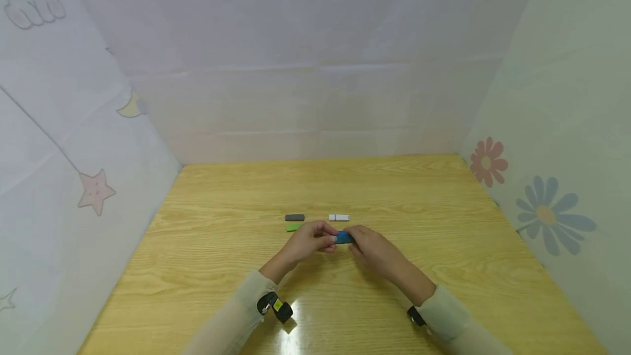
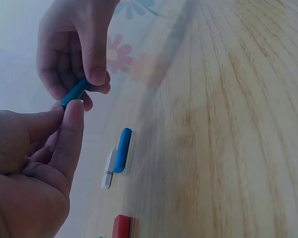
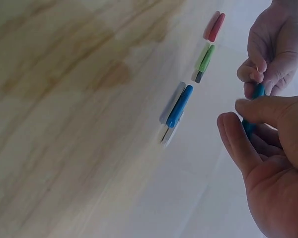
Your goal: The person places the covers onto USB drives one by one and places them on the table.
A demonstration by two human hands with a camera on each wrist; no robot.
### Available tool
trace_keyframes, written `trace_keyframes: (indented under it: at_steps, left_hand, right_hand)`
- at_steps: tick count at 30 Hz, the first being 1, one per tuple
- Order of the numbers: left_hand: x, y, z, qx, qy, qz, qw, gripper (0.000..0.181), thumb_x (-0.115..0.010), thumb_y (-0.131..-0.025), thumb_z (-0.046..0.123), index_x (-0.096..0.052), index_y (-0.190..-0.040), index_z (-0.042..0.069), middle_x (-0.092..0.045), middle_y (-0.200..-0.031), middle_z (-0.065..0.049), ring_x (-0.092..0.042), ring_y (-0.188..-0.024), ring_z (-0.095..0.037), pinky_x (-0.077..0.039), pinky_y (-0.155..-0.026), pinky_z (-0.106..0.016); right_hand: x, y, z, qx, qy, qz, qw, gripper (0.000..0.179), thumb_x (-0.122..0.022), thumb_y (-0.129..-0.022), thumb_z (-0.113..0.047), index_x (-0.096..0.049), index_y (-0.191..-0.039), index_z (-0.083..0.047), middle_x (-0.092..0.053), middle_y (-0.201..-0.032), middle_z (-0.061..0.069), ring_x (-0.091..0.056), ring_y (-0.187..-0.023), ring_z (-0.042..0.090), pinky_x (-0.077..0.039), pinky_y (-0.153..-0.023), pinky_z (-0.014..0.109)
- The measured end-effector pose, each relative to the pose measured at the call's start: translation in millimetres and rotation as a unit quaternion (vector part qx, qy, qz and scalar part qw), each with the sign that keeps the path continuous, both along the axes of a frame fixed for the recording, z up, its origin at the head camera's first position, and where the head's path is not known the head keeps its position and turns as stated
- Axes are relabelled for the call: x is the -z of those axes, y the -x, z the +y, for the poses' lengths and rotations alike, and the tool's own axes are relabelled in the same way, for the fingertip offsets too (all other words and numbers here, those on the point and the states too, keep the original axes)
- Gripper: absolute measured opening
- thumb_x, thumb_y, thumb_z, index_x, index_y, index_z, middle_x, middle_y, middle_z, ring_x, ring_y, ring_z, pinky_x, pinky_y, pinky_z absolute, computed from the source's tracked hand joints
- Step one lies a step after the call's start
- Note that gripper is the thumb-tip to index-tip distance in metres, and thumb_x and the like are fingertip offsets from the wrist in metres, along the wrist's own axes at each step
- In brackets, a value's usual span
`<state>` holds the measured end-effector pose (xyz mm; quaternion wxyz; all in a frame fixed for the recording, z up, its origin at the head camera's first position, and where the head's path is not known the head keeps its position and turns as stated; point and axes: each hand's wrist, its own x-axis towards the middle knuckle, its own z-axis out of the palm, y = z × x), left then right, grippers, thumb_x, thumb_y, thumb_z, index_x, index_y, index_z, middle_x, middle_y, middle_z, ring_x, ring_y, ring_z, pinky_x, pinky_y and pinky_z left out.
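Both hands meet over the wooden table on a small teal stick (image 2: 75,92) that looks like a USB flash drive. My left hand (image 1: 309,242) pinches one end between thumb and fingers. At the other end, my right hand (image 1: 377,250) grips it with thumb and curled fingers, which hide part of it. Just beyond the hands on the table lie a similar blue stick (image 3: 180,106) and a white capped stick (image 1: 339,217). A green stick (image 1: 293,227), a dark grey stick (image 1: 294,217) and a red stick (image 3: 216,27) lie towards the left.
The wooden table (image 1: 222,256) runs back to a pale sheet (image 1: 315,97). Sheets printed with a star (image 1: 96,192) and flowers (image 1: 546,214) stand along its sides. A dark camera mount (image 1: 275,307) sits on the left wrist.
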<state>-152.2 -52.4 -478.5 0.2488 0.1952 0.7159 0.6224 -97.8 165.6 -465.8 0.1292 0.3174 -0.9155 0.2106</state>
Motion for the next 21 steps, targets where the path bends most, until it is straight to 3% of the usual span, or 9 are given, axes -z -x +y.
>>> trace_keyframes:
  at_steps: [6, 10, 14, 21]
  left_hand:
    - [-1.5, -0.2, -6.7, 0.016, 0.071, 0.058, 0.9956, 0.015, -0.062, -0.102, 0.011, -0.069, -0.109, 0.001, -0.071, -0.097, -0.016, -0.072, -0.09, -0.032, -0.061, -0.08, -0.043]
    - [-2.9, 0.7, -18.2, 0.007, 0.127, 0.098, 0.987, 0.022, -0.062, -0.103, 0.022, -0.07, -0.112, 0.004, -0.072, -0.099, -0.014, -0.072, -0.086, -0.026, -0.061, -0.073, -0.039]
    - [-6.8, 4.5, -33.1, -0.01, 0.153, 0.12, 0.9808, 0.028, -0.061, -0.104, 0.028, -0.071, -0.115, 0.004, -0.072, -0.097, -0.014, -0.071, -0.082, -0.027, -0.059, -0.068, -0.04]
    - [-1.6, 11.6, -56.2, -0.022, 0.191, 0.177, 0.9653, 0.028, -0.061, -0.103, 0.031, -0.072, -0.114, 0.008, -0.072, -0.101, -0.003, -0.065, -0.088, -0.013, -0.054, -0.075, -0.034]
  right_hand:
    - [-5.1, 1.1, -2.7, 0.013, -0.019, -0.053, 0.9983, 0.018, -0.074, -0.09, -0.001, -0.066, -0.107, 0.0, -0.062, -0.103, 0.007, -0.061, -0.082, 0.014, -0.054, -0.069, 0.028]
    - [-3.9, 4.5, -5.7, 0.023, -0.069, -0.087, 0.9936, 0.016, -0.076, -0.091, -0.007, -0.07, -0.106, -0.004, -0.061, -0.101, 0.003, -0.059, -0.08, 0.012, -0.053, -0.068, 0.027]
    - [0.5, 8.7, -8.5, 0.04, -0.105, -0.133, 0.9847, 0.018, -0.077, -0.091, -0.011, -0.072, -0.108, -0.006, -0.063, -0.101, 0.001, -0.063, -0.085, 0.015, -0.056, -0.073, 0.031]
    - [15.5, 16.7, -8.4, 0.038, -0.112, -0.18, 0.9765, 0.015, -0.076, -0.091, -0.009, -0.072, -0.104, -0.006, -0.063, -0.099, 0.002, -0.063, -0.086, 0.016, -0.055, -0.076, 0.034]
